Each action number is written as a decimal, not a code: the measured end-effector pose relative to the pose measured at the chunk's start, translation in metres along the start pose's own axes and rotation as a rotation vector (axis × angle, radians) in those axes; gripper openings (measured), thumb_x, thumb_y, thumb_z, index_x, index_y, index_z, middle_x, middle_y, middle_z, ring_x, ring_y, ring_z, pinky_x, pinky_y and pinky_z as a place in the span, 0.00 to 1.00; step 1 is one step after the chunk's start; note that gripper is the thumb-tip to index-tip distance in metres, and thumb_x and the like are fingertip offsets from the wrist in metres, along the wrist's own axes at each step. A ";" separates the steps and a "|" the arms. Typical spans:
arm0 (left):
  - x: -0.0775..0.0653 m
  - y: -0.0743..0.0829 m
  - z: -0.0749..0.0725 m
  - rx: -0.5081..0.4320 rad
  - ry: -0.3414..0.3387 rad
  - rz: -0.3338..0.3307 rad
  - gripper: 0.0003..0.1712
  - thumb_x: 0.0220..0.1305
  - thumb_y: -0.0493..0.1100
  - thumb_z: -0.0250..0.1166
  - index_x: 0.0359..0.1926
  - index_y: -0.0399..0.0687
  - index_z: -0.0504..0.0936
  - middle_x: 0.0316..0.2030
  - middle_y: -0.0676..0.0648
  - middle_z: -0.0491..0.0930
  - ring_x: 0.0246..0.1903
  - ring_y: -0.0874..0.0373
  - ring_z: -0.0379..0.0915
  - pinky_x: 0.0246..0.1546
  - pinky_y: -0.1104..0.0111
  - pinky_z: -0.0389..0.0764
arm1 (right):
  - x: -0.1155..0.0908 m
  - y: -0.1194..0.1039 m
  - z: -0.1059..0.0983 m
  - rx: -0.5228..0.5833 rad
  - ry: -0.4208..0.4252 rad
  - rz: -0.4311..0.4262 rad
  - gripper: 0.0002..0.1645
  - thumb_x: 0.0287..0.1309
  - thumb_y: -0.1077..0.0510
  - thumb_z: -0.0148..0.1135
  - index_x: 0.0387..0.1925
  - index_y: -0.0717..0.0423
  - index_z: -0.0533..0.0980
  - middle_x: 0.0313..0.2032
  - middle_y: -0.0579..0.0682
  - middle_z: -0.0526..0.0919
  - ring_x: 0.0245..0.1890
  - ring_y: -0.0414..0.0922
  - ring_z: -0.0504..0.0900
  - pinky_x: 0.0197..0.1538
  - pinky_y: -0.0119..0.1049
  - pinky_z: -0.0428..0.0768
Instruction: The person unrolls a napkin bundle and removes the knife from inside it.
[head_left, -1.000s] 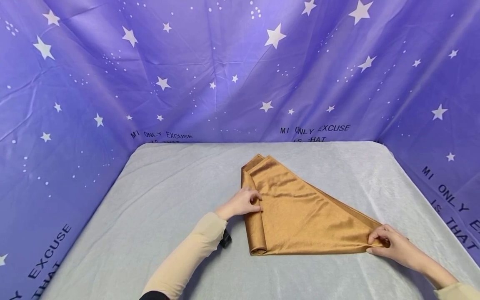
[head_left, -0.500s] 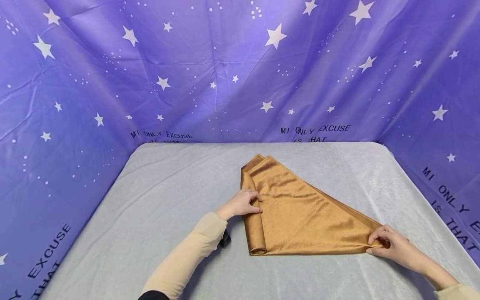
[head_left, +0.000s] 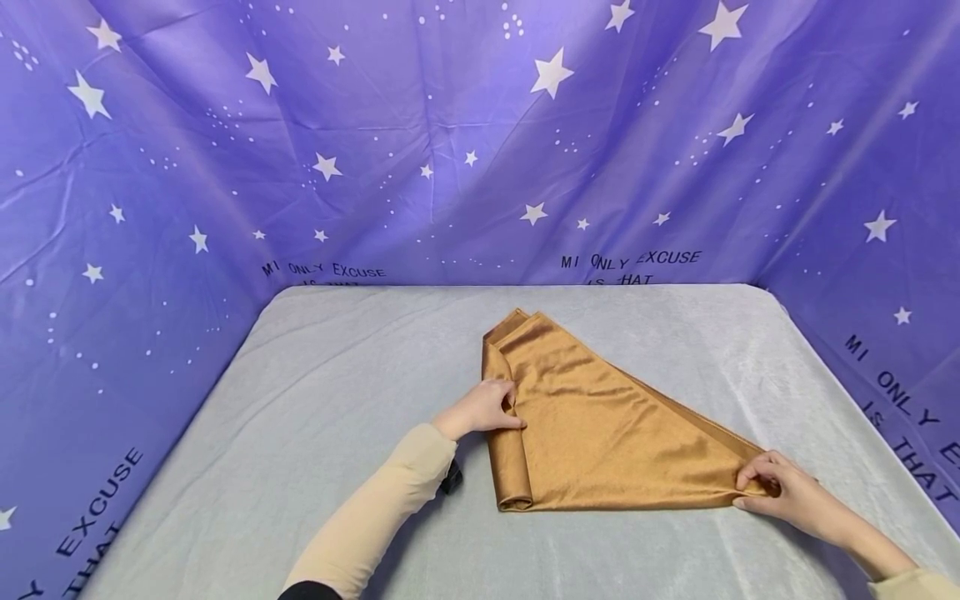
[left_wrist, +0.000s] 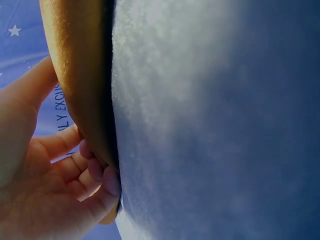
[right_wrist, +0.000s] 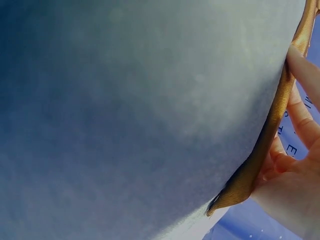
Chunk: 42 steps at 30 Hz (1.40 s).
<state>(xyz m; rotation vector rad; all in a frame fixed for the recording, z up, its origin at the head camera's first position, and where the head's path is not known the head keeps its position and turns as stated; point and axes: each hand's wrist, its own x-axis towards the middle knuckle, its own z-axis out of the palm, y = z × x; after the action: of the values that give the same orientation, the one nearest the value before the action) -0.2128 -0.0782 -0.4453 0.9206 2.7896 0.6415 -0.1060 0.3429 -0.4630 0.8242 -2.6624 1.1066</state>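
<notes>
One shiny brown cloth (head_left: 615, 425) lay on a grey table (head_left: 300, 400), stretching between the fingers of two hands. The left hand (head_left: 483, 407) curled its fingers round the roll (head_left: 512, 467) along one edge; the right hand (head_left: 787, 493) pinched the narrow end (head_left: 716, 483) between thumb and fingers. The cloth looked light, soft and limp, hardly fragile, its satiny layers likely to slip. The roll inside the left fingers seemed the firmest hold; the end within the right fingers, a good anchor.

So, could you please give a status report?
Left hand holding rolled end of shiny brown triangular cloth; right hand pinching opposite corner; cloth part-rolled; nothing seen in its way.
</notes>
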 end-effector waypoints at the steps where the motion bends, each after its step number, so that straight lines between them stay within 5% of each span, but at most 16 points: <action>1: 0.000 0.000 0.000 -0.006 -0.004 -0.012 0.19 0.46 0.51 0.68 0.25 0.44 0.68 0.20 0.54 0.61 0.23 0.61 0.57 0.42 0.68 0.65 | 0.000 0.000 0.000 0.000 -0.001 0.000 0.21 0.28 0.72 0.70 0.23 0.49 0.71 0.29 0.40 0.69 0.31 0.30 0.62 0.31 0.22 0.60; 5: -0.003 0.001 -0.002 -0.033 -0.017 -0.067 0.19 0.45 0.51 0.68 0.25 0.45 0.68 0.21 0.54 0.64 0.25 0.60 0.59 0.30 0.71 0.62 | 0.000 0.000 0.000 -0.004 0.000 -0.003 0.21 0.28 0.72 0.70 0.23 0.48 0.71 0.29 0.39 0.69 0.30 0.30 0.63 0.31 0.22 0.60; 33: -0.033 -0.009 -0.006 -0.417 0.182 -0.106 0.23 0.41 0.33 0.70 0.40 0.33 0.71 0.26 0.47 0.69 0.26 0.60 0.65 0.27 0.74 0.67 | 0.001 0.000 0.000 -0.008 -0.006 0.001 0.21 0.28 0.72 0.70 0.23 0.48 0.71 0.29 0.39 0.69 0.31 0.29 0.62 0.32 0.22 0.60; 42: -0.045 -0.016 -0.010 -0.531 0.198 -0.223 0.23 0.41 0.33 0.69 0.41 0.35 0.73 0.27 0.46 0.72 0.28 0.58 0.69 0.26 0.72 0.71 | 0.001 -0.001 -0.001 -0.004 -0.012 0.007 0.21 0.29 0.72 0.70 0.23 0.48 0.71 0.29 0.40 0.70 0.31 0.29 0.63 0.32 0.22 0.60</action>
<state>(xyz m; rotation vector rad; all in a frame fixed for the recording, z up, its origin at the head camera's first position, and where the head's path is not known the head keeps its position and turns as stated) -0.1874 -0.1201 -0.4438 0.4531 2.5989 1.4003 -0.1063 0.3425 -0.4619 0.8235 -2.6784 1.1019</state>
